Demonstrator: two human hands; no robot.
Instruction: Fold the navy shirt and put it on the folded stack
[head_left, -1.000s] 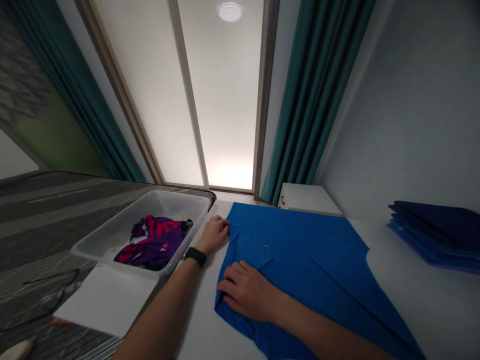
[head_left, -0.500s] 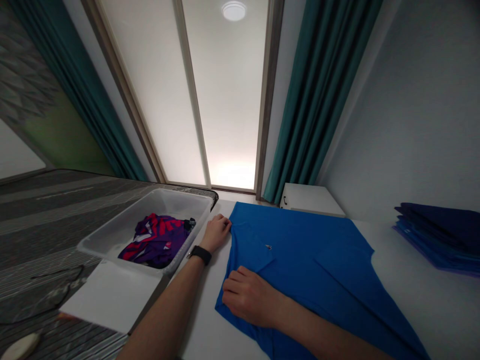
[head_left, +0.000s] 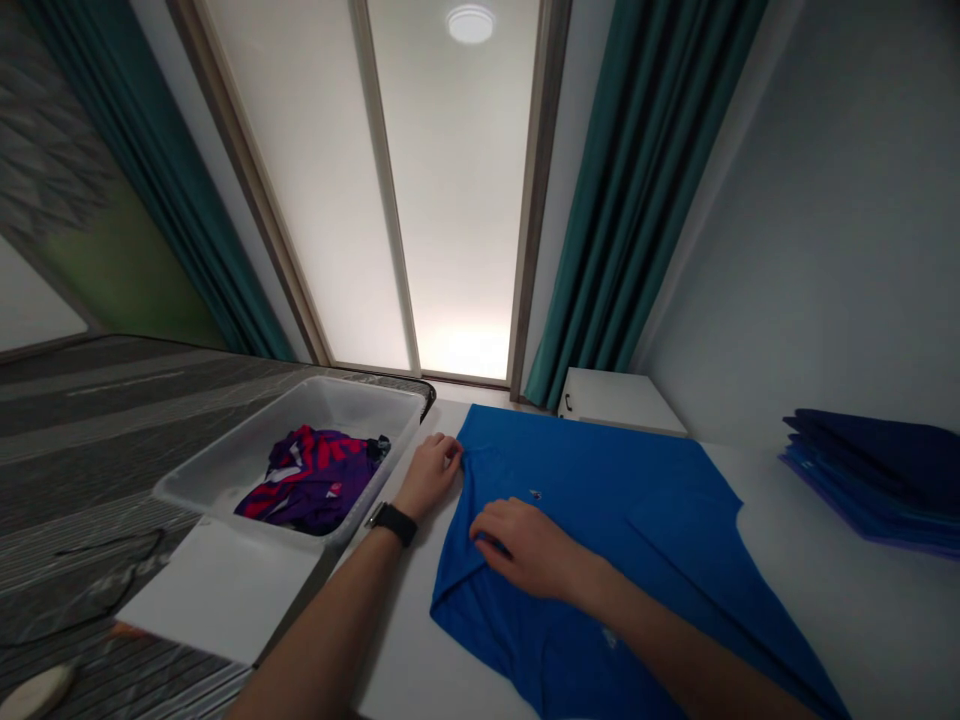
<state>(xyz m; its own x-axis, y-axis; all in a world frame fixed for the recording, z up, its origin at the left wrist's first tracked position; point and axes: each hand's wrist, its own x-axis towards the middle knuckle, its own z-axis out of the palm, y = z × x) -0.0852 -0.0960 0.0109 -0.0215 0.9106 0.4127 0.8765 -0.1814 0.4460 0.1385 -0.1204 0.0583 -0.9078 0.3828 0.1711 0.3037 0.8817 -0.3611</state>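
Note:
A bright blue polo shirt (head_left: 637, 520) lies spread on the white table (head_left: 862, 590). My left hand (head_left: 429, 474), with a black watch on the wrist, pinches the shirt's edge near the collar at the far left corner. My right hand (head_left: 525, 545) rests on the shirt's left part, fingers curled and gripping a fold of the fabric near the collar.
A clear plastic bin (head_left: 225, 470) left of the table holds a purple and red garment (head_left: 315, 480). A stack of folded dark blue clothes (head_left: 877, 470) sits at the right. A small white cabinet (head_left: 619, 400) stands behind, by teal curtains (head_left: 630, 190).
My right hand has moved from the shirt's near left edge up towards the collar. The left hand has stayed at the collar corner.

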